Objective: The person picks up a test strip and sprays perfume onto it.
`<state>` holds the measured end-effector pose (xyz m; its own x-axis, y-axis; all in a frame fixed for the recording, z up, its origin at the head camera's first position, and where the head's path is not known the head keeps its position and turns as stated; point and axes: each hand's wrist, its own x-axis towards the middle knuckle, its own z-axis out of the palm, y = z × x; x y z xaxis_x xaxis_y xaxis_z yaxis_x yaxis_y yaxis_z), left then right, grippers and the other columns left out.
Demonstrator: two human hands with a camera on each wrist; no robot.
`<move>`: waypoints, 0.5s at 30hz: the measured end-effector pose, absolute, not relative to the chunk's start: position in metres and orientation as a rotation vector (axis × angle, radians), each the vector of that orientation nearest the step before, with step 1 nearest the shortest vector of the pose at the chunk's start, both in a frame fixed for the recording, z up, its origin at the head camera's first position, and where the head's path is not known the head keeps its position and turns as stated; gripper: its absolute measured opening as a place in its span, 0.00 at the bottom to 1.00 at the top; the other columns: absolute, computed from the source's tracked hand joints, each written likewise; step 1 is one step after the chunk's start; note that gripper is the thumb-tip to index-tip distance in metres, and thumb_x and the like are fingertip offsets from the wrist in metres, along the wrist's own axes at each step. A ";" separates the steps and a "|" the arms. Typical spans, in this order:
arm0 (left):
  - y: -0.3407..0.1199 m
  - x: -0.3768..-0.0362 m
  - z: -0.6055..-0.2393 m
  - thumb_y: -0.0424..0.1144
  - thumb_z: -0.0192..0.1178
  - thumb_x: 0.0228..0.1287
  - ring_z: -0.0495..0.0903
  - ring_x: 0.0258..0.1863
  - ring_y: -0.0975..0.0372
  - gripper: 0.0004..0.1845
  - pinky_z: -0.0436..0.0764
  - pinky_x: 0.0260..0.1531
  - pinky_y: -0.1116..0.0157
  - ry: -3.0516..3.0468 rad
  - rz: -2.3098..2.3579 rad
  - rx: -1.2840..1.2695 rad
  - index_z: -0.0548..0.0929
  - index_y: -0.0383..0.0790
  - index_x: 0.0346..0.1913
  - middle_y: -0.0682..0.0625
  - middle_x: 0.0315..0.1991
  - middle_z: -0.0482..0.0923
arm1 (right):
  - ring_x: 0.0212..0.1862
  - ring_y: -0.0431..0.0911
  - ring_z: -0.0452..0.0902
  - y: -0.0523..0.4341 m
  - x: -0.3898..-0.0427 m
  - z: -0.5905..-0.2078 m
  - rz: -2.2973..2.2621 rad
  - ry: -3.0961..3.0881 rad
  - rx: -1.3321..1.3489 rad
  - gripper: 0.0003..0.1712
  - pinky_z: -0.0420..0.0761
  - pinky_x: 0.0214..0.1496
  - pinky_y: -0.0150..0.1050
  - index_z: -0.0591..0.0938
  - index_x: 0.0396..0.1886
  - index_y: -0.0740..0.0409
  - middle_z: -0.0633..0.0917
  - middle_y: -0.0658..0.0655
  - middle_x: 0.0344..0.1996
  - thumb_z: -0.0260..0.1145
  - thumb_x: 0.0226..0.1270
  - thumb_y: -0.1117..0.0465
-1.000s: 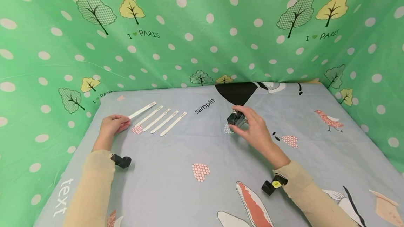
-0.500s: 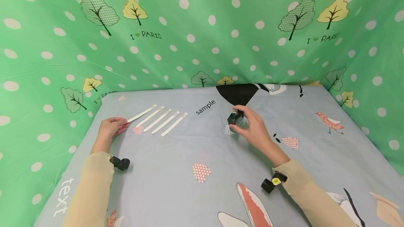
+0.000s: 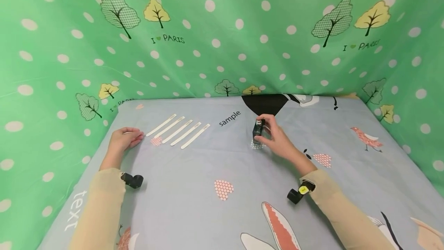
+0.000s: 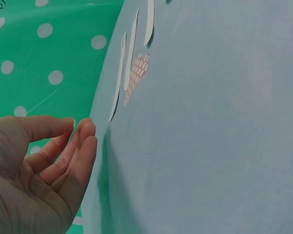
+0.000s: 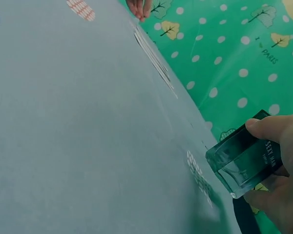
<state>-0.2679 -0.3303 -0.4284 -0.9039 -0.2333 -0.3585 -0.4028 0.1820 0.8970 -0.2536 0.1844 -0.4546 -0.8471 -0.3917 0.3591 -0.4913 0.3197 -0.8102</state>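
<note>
Now the right hand (image 3: pixel 277 142) grips a small dark glass bottle (image 3: pixel 258 130), thumb and fingers (image 5: pixel 263 127) curled round its sides; the bottle stands upright on the counter (image 3: pixel 222 165), its base touching the cloth over a dotted heart print. Its silvery top shows just above the fingertips. Liquid inside: cannot tell through the dark glass.

Left hand (image 3: pixel 125 139) rests on the counter near the left edge, fingers (image 4: pixel 83 146) loosely bent, close together, holding nothing. Just beyond those fingertips lie five white paper strips (image 3: pixel 178 130), side by side and slanted, the nearest end close to the fingers but not touching.

Open cloth lies between the two hands and toward the person; strips and bottle sit well apart. Green dotted curtain (image 3: pixel 222 30) walls the counter at the back and both sides, close behind the bottle. A black wrist camera (image 3: pixel 132 180) sits at each sleeve.
</note>
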 end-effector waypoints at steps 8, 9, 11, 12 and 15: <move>-0.320 -0.271 -0.423 0.34 0.57 0.72 0.85 0.30 0.77 0.13 0.86 0.44 0.73 2.382 1.766 -0.528 0.73 0.30 0.54 0.66 0.24 0.82 | 0.74 0.64 0.59 0.193 -0.261 -0.461 1.824 -2.481 0.818 0.37 0.55 0.79 0.60 0.52 0.66 0.65 0.65 0.73 0.65 0.63 0.65 0.78; -0.318 -0.272 -0.422 0.33 0.57 0.72 0.84 0.30 0.77 0.14 0.86 0.44 0.73 2.386 1.770 -0.514 0.73 0.29 0.55 0.66 0.24 0.82 | 0.74 0.65 0.58 0.194 -0.261 -0.461 1.845 -2.484 0.817 0.38 0.55 0.79 0.59 0.51 0.66 0.65 0.64 0.73 0.66 0.63 0.65 0.78; -0.313 -0.274 -0.421 0.33 0.57 0.72 0.84 0.30 0.77 0.15 0.86 0.44 0.73 2.390 1.775 -0.484 0.72 0.28 0.55 0.66 0.25 0.82 | 0.76 0.65 0.55 0.195 -0.263 -0.461 1.870 -2.494 0.823 0.40 0.53 0.79 0.60 0.50 0.68 0.65 0.62 0.73 0.68 0.62 0.65 0.78; -0.310 -0.275 -0.420 0.33 0.57 0.72 0.84 0.30 0.77 0.15 0.86 0.44 0.73 2.394 1.777 -0.466 0.72 0.28 0.55 0.66 0.25 0.82 | 0.76 0.65 0.53 0.196 -0.264 -0.460 1.881 -2.499 0.830 0.41 0.53 0.79 0.60 0.49 0.69 0.65 0.60 0.74 0.70 0.62 0.65 0.78; -0.300 -0.278 -0.418 0.34 0.58 0.72 0.84 0.31 0.77 0.17 0.86 0.43 0.74 2.433 1.764 -0.391 0.72 0.26 0.56 0.67 0.26 0.82 | 0.78 0.66 0.50 0.200 -0.267 -0.458 1.865 -2.524 0.858 0.45 0.51 0.79 0.63 0.47 0.72 0.62 0.57 0.75 0.72 0.64 0.65 0.76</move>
